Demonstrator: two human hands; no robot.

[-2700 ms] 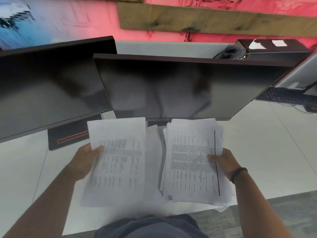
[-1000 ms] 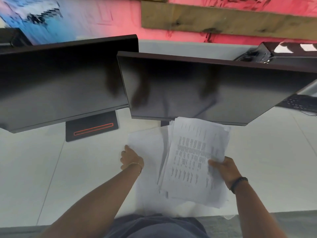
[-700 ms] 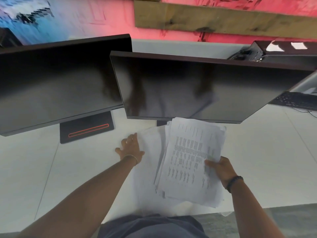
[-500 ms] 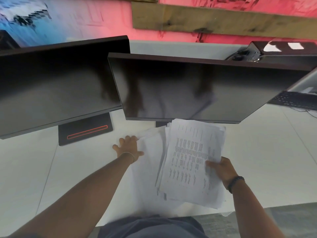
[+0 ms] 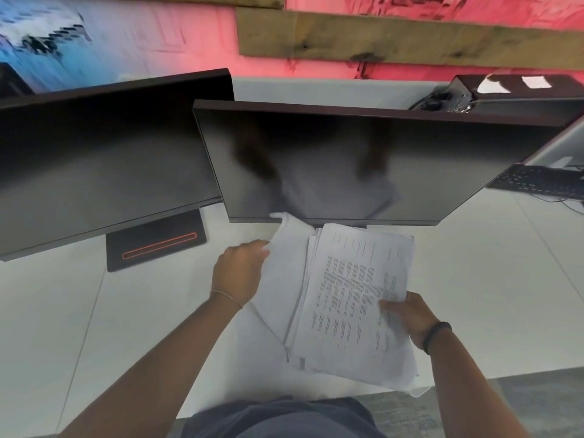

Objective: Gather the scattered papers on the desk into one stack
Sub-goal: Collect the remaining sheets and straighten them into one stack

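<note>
On the white desk (image 5: 474, 295), 2 dark monitors (image 5: 363, 162) stand at the back. The left hand (image 5: 238, 270) pinches the edge of a loose sheet (image 5: 281, 279), lifting its far corner. Just right, overlapping it, the stack of papers (image 5: 354, 305) sits gripped at its right edge by the right hand (image 5: 410, 317).

Office desk (image 5: 474, 279) (two monitors (image 5: 347, 159), a keyboard (image 5: 537, 181))
</note>
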